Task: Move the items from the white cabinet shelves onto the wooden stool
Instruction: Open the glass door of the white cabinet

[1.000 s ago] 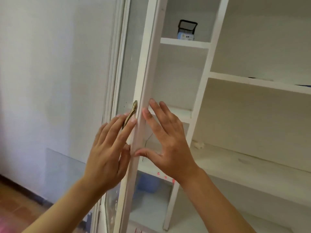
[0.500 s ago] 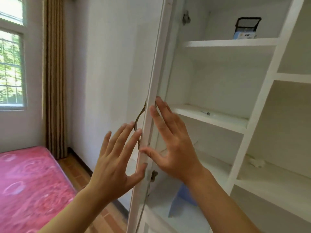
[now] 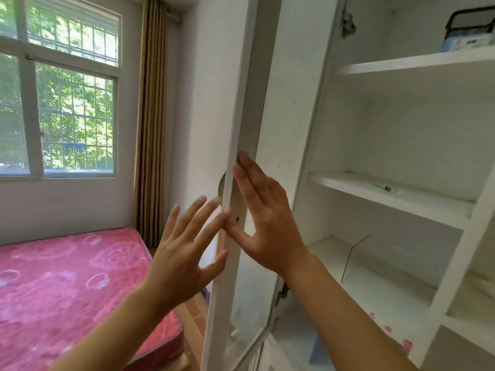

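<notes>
1. Window (image 3: 59, 103): far left, barred, green foliage behind; tan curtain (image 3: 151, 116) hanging just to its right.
2. Mattress (image 3: 67, 285): pink, patterned, low at near left.
3. Left hand (image 3: 184, 253): raised on the outer side of the door edge; fingers straight and spread wide, gripping nothing; index tip and thumb tip touching the door frame.
4. Cabinet door (image 3: 241, 129): white frame, glass pane, swung open, seen nearly edge-on; part of a brass handle showing on its left side.
5. Right hand (image 3: 265, 218): flat against the inner face of the door frame; fingers straight and close together, thumb stretched left toward the left index tip; holding nothing.
6. White cabinet (image 3: 455, 263): open shelves at right, paint scuffed.
7. Small thin item (image 3: 383, 187): lying on the middle shelf; kind not discernible.
8. Black mesh basket (image 3: 471, 25): top shelf, far right, blue-and-white box inside.
</notes>
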{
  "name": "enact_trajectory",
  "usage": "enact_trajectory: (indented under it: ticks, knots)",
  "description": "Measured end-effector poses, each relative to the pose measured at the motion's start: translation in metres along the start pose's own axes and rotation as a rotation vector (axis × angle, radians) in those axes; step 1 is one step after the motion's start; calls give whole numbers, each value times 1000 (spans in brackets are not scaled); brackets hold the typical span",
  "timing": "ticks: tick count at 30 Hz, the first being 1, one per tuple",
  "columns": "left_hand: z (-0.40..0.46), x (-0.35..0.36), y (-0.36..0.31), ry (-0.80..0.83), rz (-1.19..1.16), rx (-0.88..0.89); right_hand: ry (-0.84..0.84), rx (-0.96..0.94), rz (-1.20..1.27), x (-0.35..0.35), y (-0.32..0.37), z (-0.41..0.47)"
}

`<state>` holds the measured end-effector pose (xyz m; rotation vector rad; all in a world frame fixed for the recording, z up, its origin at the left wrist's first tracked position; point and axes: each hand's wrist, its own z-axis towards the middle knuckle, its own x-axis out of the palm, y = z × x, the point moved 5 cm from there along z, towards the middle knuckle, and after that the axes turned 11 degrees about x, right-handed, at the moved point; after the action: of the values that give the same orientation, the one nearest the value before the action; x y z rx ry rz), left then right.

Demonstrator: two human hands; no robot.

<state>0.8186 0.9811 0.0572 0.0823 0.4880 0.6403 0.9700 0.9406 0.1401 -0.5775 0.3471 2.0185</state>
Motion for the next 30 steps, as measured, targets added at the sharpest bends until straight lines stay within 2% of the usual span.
enact_trajectory:
  ticks: [10,13,22,30]
  knots:
    - [-20,6,72,28,22,-93,96,-10,-91,66,-19,30]
    - [-24,12,92,57,21,-101,75,8,-86,84,-23,38]
    - [-28,31,110,18,-47,-86,35,26,-91,96,-26,43]
    - [-30,39,111,-29,-134,-108,63,68,-148,97,-26,41]
